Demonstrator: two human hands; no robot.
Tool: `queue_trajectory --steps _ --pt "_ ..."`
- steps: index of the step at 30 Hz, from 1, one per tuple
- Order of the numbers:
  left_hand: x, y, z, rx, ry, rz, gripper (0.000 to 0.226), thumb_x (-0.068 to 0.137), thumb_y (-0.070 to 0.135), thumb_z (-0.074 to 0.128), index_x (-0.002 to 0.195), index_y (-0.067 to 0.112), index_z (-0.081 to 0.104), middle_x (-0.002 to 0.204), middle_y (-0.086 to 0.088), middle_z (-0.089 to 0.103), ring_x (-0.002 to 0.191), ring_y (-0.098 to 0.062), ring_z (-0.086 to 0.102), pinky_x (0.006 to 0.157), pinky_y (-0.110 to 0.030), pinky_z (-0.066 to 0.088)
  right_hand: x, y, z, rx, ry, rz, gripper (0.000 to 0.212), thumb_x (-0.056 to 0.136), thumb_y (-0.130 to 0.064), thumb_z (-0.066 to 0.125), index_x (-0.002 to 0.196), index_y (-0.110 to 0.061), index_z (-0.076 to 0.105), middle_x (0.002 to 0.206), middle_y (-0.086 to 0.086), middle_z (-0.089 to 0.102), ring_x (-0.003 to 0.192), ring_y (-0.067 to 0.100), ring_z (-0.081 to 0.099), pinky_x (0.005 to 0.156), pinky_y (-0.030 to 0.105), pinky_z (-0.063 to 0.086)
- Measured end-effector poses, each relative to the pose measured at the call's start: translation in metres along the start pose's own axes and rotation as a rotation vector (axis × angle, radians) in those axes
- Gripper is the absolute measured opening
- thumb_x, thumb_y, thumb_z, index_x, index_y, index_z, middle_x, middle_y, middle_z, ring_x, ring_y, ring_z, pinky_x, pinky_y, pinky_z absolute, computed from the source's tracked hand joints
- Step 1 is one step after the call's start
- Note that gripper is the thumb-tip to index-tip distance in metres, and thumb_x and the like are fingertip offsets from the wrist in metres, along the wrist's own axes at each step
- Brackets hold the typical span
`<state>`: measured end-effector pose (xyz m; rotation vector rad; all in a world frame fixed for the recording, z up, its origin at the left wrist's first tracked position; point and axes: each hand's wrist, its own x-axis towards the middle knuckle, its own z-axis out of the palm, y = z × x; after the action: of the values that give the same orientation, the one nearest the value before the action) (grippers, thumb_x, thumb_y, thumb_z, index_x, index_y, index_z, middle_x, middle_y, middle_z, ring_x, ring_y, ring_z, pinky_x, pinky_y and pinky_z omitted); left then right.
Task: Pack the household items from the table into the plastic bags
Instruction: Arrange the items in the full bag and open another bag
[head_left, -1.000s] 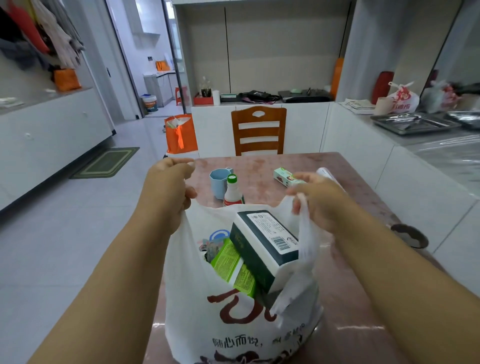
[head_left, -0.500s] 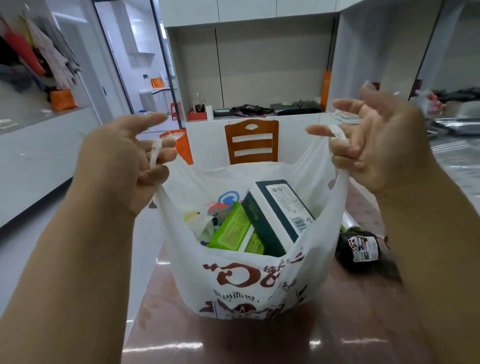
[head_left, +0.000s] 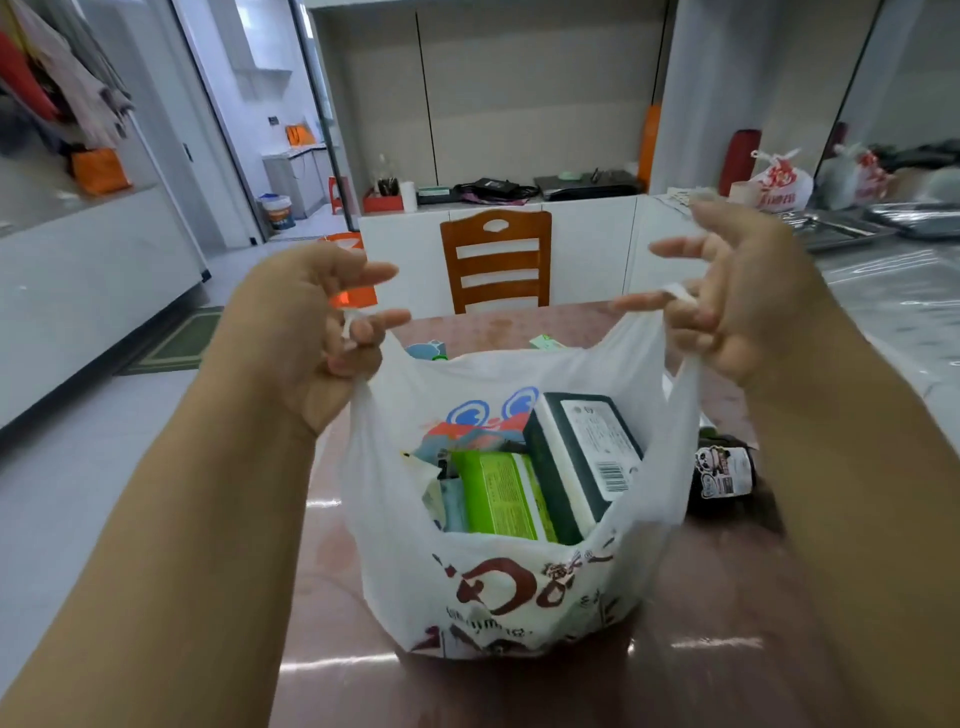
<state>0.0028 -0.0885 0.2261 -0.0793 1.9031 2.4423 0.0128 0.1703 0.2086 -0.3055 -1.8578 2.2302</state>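
From my feed I saw a glossy reddish-brown surface (head_left: 727, 675) with a wooden chair (head_left: 496, 260) at its far end. Behind the chair ran low white cabinets (head_left: 587, 244) under a recessed beige wall (head_left: 519, 88). The floor (head_left: 78, 493) was pale grey tile, with a green mat (head_left: 182, 340) by the white counter (head_left: 78, 291) on the left. Clothes (head_left: 62, 78) hung above that counter. A doorway (head_left: 280, 104) opened onto a brighter room, and a steel counter (head_left: 893, 280) stood on the right.
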Motion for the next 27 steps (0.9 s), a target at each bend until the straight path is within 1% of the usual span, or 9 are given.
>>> queue_trajectory --steps 5,9,12,15,18,20,22,24,27 --pt "0.002 0.003 0.002 0.009 0.05 -0.015 0.028 0.085 0.023 0.046 0.101 0.005 0.062 0.111 -0.027 0.062 0.048 -0.011 0.057 0.033 -0.012 0.034 0.005 -0.003 0.005 -0.05 0.043 -0.012 0.047 0.09 -0.053 0.048 0.111 -0.011 0.05 0.1 0.031 0.067 0.034 0.006 0.032 0.033 0.018 0.029" --pt "0.005 -0.025 -0.001 0.073 0.069 -0.134 0.026 0.089 0.021 0.047 0.105 0.004 0.058 0.093 -0.02 0.063 0.056 -0.016 0.069 0.04 -0.017 0.048 0.018 0.032 0.008 -0.315 0.048 0.101 0.049 0.082 -0.064 0.049 0.097 -0.018 0.055 0.104 0.018 0.067 0.048 0.013 0.042 0.045 0.022 0.038" --pt "0.009 -0.029 -0.011 0.11 0.063 -0.148 0.022 0.09 0.02 0.048 0.101 0.004 0.059 0.096 -0.024 0.065 0.057 -0.019 0.07 0.046 -0.022 0.053 0.022 0.039 0.007 -0.498 0.01 0.105 0.061 0.073 -0.069 0.049 0.107 -0.018 0.055 0.097 0.014 0.069 0.053 0.019 0.05 0.057 0.032 0.047" --pt "0.009 -0.022 -0.017 0.179 0.026 -0.151 0.026 0.091 0.019 0.049 0.109 0.005 0.06 0.087 -0.025 0.071 0.051 -0.021 0.069 0.047 -0.026 0.057 0.022 0.03 0.009 -0.814 -0.021 0.06 0.058 0.086 -0.066 0.044 0.114 -0.015 0.047 0.095 0.011 0.064 0.064 0.023 0.06 0.072 0.042 0.054" --pt "0.01 -0.018 -0.021 0.327 0.048 -0.131 0.029 0.091 0.025 0.05 0.114 0.01 0.06 0.063 -0.018 0.071 0.045 -0.022 0.064 0.043 -0.025 0.055 0.021 0.01 0.013 -1.22 0.035 -0.079 0.057 0.089 -0.067 0.037 0.117 -0.019 0.048 0.101 0.004 0.059 0.09 0.025 0.058 0.08 0.039 0.047" --pt "0.016 -0.016 -0.027 0.462 0.081 -0.091 0.03 0.093 0.033 0.048 0.111 0.013 0.062 0.048 -0.011 0.063 0.035 -0.017 0.053 0.037 -0.021 0.045 0.028 -0.009 0.016 -1.264 0.021 -0.127 0.058 0.09 -0.066 0.036 0.12 -0.018 0.051 0.101 0.006 0.059 0.096 0.026 0.057 0.083 0.039 0.045" --pt "0.03 -0.014 -0.03 0.572 0.127 -0.043 0.035 0.095 0.041 0.044 0.101 0.014 0.066 0.039 -0.005 0.049 0.032 -0.014 0.036 0.039 -0.021 0.031 0.044 -0.028 0.021 -1.216 -0.084 -0.126 0.064 0.091 -0.064 0.034 0.126 -0.013 0.051 0.106 0.011 0.062 0.099 0.03 0.06 0.093 0.048 0.049" --pt "0.048 -0.012 -0.031 0.6 0.16 -0.044 0.041 0.096 0.045 0.042 0.094 0.012 0.067 0.043 -0.004 0.041 0.041 -0.014 0.03 0.046 -0.023 0.025 0.068 -0.039 0.024 -1.077 -0.209 -0.034 0.065 0.091 -0.063 0.033 0.129 -0.013 0.05 0.109 0.014 0.064 0.097 0.033 0.064 0.094 0.05 0.05" --pt "0.083 -0.018 -0.028 0.58 0.123 -0.053 0.049 0.098 0.044 0.04 0.094 0.005 0.069 0.061 -0.009 0.049 0.053 -0.019 0.04 0.052 -0.027 0.034 0.113 -0.038 0.029 -0.922 -0.38 0.037 0.062 0.086 -0.065 0.035 0.115 -0.017 0.06 0.106 0.012 0.07 0.091 0.028 0.069 0.083 0.039 0.056"
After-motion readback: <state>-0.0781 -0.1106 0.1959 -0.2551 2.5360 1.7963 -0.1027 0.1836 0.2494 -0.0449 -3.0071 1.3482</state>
